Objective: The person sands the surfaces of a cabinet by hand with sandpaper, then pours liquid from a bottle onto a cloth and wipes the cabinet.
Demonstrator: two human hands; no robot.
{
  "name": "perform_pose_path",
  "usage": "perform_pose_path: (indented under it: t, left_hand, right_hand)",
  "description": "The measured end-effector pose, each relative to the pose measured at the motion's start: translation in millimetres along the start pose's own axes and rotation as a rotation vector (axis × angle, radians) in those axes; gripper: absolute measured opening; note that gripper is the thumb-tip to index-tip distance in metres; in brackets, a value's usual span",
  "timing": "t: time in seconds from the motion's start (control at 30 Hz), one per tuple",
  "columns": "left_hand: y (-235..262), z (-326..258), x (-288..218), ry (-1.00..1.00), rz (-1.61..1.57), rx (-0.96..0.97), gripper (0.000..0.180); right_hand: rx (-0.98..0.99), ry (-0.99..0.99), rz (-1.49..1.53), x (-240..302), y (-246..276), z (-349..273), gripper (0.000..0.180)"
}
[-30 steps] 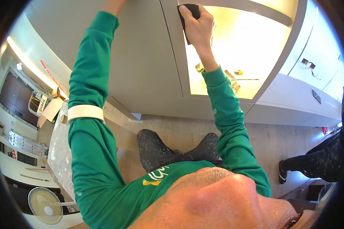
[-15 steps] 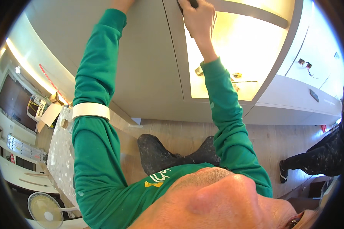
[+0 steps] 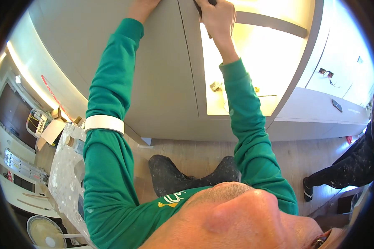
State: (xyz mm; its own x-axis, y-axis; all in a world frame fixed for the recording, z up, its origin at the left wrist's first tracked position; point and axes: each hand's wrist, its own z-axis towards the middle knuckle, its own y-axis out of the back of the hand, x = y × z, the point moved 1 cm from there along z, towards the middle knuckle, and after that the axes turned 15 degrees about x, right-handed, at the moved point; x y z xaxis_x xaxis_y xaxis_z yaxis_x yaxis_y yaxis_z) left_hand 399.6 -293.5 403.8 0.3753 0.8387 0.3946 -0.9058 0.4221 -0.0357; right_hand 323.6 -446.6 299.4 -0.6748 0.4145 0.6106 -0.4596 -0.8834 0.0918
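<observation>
1. Pad, black, sits under the right hand at the cabinet frame; long axis undetermined.
2. Right grip: clasped on pad.
3. Left hand: farther, leftward; grip cannot be told.

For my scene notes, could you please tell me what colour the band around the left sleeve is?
The band is white, clearest in the head view.

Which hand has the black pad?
The right hand grips the pad at the edge of the niche; the left hand, partly out of view by the panel, shows none.
</observation>
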Motion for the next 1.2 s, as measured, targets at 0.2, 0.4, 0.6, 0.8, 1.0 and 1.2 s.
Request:
perform_pose_path:
  t: [0.2,0.4,0.6,0.8,1.0,1.2]
  left_hand:
    - [7,2,1,-0.005,-0.033,-0.007,0.070]
    - [4,-1,2,0.012,-0.052,-0.026,0.068]
    - [5,0,3,-0.009,-0.077,-0.051,0.066]
    - [5,-3,3,0.032,-0.104,-0.057,0.066]
    - [10,-2,7,0.016,-0.103,-0.056,0.068]
    - [26,-2,-13,0.158,-0.598,0.031,0.069]
  right_hand:
    - [0.032,0.008,0.011,58,12,39,0.029]
    - [0.007,-0.011,-0.032,38,5,25,0.029]
    - [0.059,0.024,-0.143,47,10,58,0.030]
    - [0.106,-0.101,0.153,-17,15,-22,0.036]
    - [0.185,-0.198,0.133,37,20,2,0.028]
    - [-0.038,0.021,-0.081,-8,-6,13,0.030]
